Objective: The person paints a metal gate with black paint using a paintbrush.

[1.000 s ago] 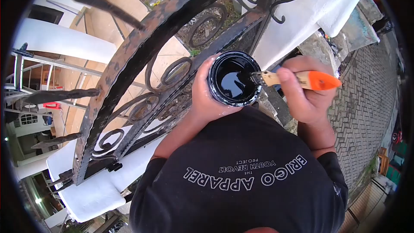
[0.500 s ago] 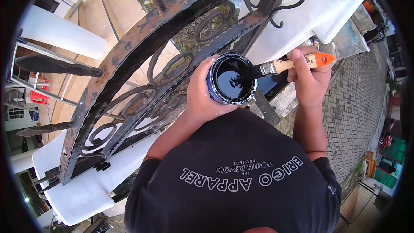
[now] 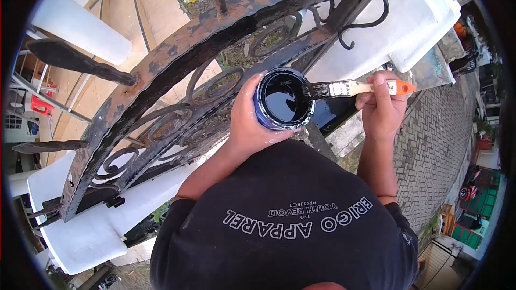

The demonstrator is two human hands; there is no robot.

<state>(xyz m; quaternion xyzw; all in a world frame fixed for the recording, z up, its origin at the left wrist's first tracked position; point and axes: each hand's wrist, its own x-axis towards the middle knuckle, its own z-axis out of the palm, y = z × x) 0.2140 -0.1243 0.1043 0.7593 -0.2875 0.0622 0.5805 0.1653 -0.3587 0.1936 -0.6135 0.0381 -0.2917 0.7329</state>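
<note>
Cupped in my left hand [image 3: 247,110] is a paint can [image 3: 262,117], its mouth facing up and glossy black paint [image 3: 280,102] inside. White and dark smears mark its rim. My right hand [image 3: 382,106] grips a paintbrush [image 3: 346,88] by its pale wooden handle with an orange end. The dark bristles touch the right side of the can's rim, and black paint coats them. Just beyond the can runs an arched iron gate [image 3: 166,53] with scrollwork; its top bar has rusty, flaking patches while the inner face looks black.
Spear-shaped spikes [image 3: 80,62] stick out from the gate's top bar. White pillars stand at both ends, one at the upper right [image 3: 408,21] and one at the lower left [image 3: 80,236]. Paving blocks [image 3: 435,134] cover the ground at right. A red chair [image 3: 42,103] stands far left.
The brush has shifted left against the can's rim, and more of its pale handle and metal band shows. My left hand and the can have moved slightly left in view.
</note>
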